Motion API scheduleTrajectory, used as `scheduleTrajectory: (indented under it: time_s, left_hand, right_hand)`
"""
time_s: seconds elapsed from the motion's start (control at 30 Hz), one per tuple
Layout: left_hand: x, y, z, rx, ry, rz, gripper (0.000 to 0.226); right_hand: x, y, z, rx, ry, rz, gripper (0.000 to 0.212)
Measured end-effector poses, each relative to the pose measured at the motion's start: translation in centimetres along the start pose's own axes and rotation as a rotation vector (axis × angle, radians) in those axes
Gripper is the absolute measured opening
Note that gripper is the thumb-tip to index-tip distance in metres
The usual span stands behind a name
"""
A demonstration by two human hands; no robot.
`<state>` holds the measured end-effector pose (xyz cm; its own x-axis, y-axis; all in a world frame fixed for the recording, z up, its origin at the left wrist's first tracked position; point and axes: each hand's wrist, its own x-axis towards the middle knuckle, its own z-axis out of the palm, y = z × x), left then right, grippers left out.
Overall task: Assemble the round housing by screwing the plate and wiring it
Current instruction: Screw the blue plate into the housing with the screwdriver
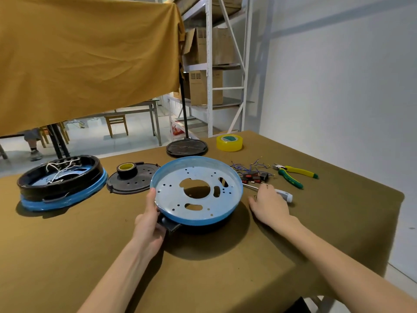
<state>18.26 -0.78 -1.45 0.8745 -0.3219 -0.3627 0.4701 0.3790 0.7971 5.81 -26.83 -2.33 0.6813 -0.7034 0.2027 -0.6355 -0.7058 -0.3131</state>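
Observation:
A round blue housing (198, 168) with a perforated pale metal plate (171, 188) inside is tilted up off the table. My left hand (149, 220) grips its near-left rim and black handle, thumb on the rim. My right hand (268, 205) lies flat on the cloth to the right, fingers over small brass screws (255, 198) and partly covering a white-handled screwdriver (284, 195). Loose wires and small black switches (253, 175) lie just beyond it.
A second black-and-blue housing (62, 184) with white wires sits at left. A black perforated plate (133, 179) carries a roll of black tape (126, 169). Yellow tape (229, 142), green-yellow pliers (293, 175) and a black stand base (186, 147) lie farther back.

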Motion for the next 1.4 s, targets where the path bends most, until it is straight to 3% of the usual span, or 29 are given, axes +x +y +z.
scheduleTrajectory:
  time_s: [0.07,0.13,0.23,0.3,0.33,0.43,0.63,0.8,1.07,1.4]
  left_hand:
    - [0.1,0.1,-0.4,0.005,-0.056,-0.018,0.049]
    - [0.2,0.3,-0.9,0.023,-0.09,-0.027,0.052]
    - [0.2,0.5,-1.3,0.047,-0.1,-0.034,0.058]
    - [0.3,0.6,-1.3,0.056,-0.116,-0.041,0.061]
    - [0.4,0.7,-1.3,0.068,-0.126,-0.046,0.062]
    - [0.4,0.6,-1.1,0.126,-0.135,-0.052,0.06]
    - [0.3,0.3,-1.2,0.181,-0.161,-0.05,0.062]
    - [0.0,0.3,-1.2,0.174,-0.204,-0.036,0.082]
    - [0.1,0.5,-1.6,0.027,-0.339,-0.09,0.073]
    - [0.1,0.3,-1.2,0.0,-0.382,-0.078,0.065]
  right_hand:
    - [0.2,-0.2,0.0,-0.032,-0.042,0.006,0.027]
    - [0.7,-0.7,-0.4,-0.066,-0.07,0.01,0.005]
    - [1.1,-0.8,-1.0,-0.084,-0.135,-0.001,0.032]
    - [1.1,-0.8,-1.5,-0.039,-0.146,0.017,0.021]
    - [1.2,-0.7,-1.8,0.017,-0.136,0.019,0.01]
    - [1.4,-1.1,-3.6,0.262,-0.052,-0.052,0.029]
    - [0.7,-5.1,-7.9,0.706,0.072,-0.227,0.017]
    - [-0.5,-10.8,-6.4,0.954,-0.084,-0.444,0.01]
    - [-0.5,-15.7,-2.6,0.912,-0.031,-0.669,0.011]
    - [-0.9,-14.9,-1.5,0.785,0.076,-0.834,0.009]
